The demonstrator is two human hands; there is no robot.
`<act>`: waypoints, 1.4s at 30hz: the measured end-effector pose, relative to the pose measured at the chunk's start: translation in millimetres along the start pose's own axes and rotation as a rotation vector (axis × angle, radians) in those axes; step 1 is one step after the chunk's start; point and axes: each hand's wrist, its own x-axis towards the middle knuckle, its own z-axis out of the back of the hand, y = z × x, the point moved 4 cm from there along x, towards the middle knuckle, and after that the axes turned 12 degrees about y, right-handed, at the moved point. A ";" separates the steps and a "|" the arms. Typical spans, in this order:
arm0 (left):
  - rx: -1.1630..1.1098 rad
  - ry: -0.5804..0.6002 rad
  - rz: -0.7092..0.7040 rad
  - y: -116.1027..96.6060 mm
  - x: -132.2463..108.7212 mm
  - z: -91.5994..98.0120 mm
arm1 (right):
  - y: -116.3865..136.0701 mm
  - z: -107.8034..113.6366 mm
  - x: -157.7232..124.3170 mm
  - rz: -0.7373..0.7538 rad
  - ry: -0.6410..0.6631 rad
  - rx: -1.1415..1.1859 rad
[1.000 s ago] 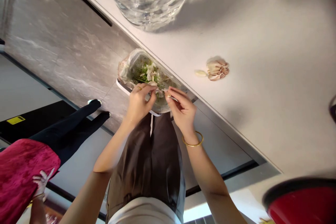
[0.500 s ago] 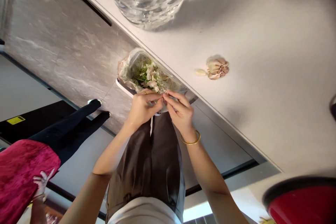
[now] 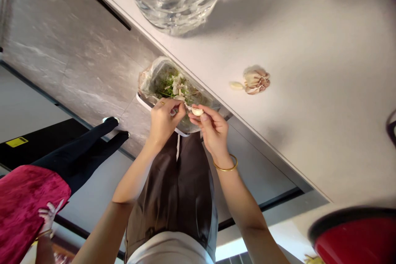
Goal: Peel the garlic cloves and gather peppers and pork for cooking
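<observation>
Between the thumb and fingers of my right hand [image 3: 213, 126] is a pale garlic clove [image 3: 197, 111]. My left hand [image 3: 167, 117] is pinched just to the left of it, on what looks like a thin piece of garlic skin [image 3: 187, 107]. Both hands hover over a lined waste bin [image 3: 154, 75] holding green and white scraps [image 3: 175, 84]. On the white counter, a garlic bulb [image 3: 257, 79] with purplish skin lies beside a peeled garlic clove [image 3: 236, 86].
A large clear water bottle [image 3: 177, 6] stands at the counter's [image 3: 309, 103] near left edge. At the lower right sits a red object with a black rim [image 3: 355, 231]. Another person in a red top [image 3: 34, 198] stands at the left on the tiled floor.
My hands have drawn slightly apart, the left one moving left. The clove in my right hand, hidden before by the fingers, now shows.
</observation>
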 end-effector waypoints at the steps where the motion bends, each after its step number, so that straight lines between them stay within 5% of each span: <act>1: 0.017 -0.007 -0.012 -0.8 0.0 0.6 | -1.8 0.8 1.2 -0.027 0.002 0.036; 7: -0.025 0.020 -0.085 -10.0 -4.0 3.3 | -5.5 7.1 4.9 -0.072 -0.062 0.076; 13: -0.262 0.204 -0.209 -10.9 -7.3 -3.4 | -2.4 7.2 6.3 -0.063 -0.086 0.084; 18: -0.327 0.266 -0.139 -5.8 -8.1 -6.1 | 0.4 9.4 7.8 -0.092 -0.071 0.094; 27: -0.129 0.131 -0.050 10.1 5.0 1.6 | 6.9 16.2 5.5 -0.112 0.009 0.098; 35: 0.309 0.220 0.069 14.9 3.5 -19.3 | 74.5 24.5 27.6 0.307 -0.229 -0.775; 42: 0.402 0.360 0.057 17.3 -0.8 -32.3 | 109.7 42.0 43.9 0.314 -0.269 -1.171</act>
